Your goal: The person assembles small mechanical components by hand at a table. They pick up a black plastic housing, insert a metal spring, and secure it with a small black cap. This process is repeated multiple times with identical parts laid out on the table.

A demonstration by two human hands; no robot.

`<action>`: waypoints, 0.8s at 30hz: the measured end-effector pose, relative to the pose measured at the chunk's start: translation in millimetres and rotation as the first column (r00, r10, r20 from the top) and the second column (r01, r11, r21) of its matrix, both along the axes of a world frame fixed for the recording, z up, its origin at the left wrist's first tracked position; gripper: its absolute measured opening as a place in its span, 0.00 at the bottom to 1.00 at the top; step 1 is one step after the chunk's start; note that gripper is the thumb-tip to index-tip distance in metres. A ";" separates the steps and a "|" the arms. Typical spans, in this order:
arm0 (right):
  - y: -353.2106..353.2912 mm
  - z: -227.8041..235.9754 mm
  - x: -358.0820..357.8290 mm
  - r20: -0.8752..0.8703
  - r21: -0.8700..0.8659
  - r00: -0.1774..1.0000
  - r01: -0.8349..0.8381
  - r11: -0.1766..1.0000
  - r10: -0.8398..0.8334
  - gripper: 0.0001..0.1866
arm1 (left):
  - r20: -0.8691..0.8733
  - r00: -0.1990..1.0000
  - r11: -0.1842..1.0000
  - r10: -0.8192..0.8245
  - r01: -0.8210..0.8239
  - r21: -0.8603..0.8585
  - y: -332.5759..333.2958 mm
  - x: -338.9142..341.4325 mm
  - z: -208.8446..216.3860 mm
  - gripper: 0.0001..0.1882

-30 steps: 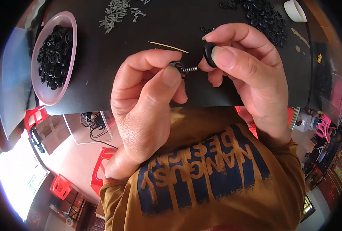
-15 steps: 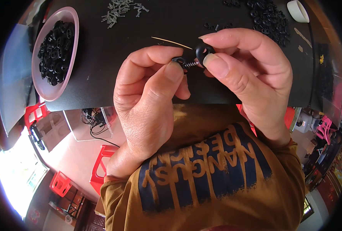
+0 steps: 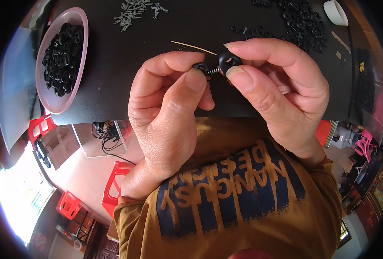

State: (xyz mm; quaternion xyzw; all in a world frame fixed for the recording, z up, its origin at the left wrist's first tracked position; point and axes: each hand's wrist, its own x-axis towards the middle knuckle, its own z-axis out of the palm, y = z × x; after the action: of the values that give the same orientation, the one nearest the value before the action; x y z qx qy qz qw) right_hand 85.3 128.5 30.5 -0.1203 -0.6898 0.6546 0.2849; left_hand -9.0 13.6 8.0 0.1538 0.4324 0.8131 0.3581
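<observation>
My left hand (image 3: 167,101) pinches a small black plastic cord-lock part (image 3: 199,66) between thumb and fingers. From that part a thin metal coil spring (image 3: 213,71) reaches across to a rounder black cord-lock part with a hole (image 3: 229,61). This second part is in the thumb-and-finger pinch of my right hand (image 3: 284,86). The spring bridges the gap between the two parts; how its ends sit is partly hidden. Just beyond the fingers, a wooden toothpick (image 3: 193,47) lies on the dark table (image 3: 109,82).
A pinkish bowl (image 3: 83,56) full of black parts stands at the left. Loose springs (image 3: 133,15) lie at the far middle, and a heap of black parts (image 3: 303,23) at the far right. Beside the heap is a white tape roll (image 3: 335,13). Red stools (image 3: 113,185) stand below.
My right hand has tilted and shifted slightly toward me, turning the rounder part so its hole shows differently. My left hand has barely moved.
</observation>
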 end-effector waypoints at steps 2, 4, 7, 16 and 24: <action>0.0 -1.4 -0.6 -0.017 0.056 1.000 0.003 0.998 -0.002 0.13 | 0.000 1.000 1.000 0.016 -0.016 -0.024 0.3 0.7 2.2 0.09; 1.6 -1.1 -0.8 -0.014 0.134 1.000 -0.010 0.991 0.012 0.13 | 0.002 1.000 0.999 0.030 -0.030 -0.040 0.4 1.6 3.0 0.09; 3.8 -0.6 1.4 0.017 0.286 1.000 -0.016 0.958 0.012 0.12 | 0.008 0.999 0.998 0.035 -0.035 -0.055 0.3 2.5 4.7 0.09; -3.7 -11.2 -2.1 -0.028 -0.190 0.998 0.046 0.981 -0.052 0.10 | -0.015 0.999 0.998 0.043 -0.043 -0.048 -1.7 3.0 1.9 0.10; -2.9 -12.6 -3.3 -0.015 -0.117 0.999 0.044 0.992 -0.046 0.11 | -0.009 1.000 0.995 0.030 -0.031 -0.098 -0.8 3.5 4.4 0.10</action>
State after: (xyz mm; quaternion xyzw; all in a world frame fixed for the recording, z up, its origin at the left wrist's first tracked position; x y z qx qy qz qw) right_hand 81.9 125.6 17.9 -0.1463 -0.6450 0.6882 0.2981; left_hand -5.5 12.8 12.4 0.1322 0.4754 0.7957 0.3512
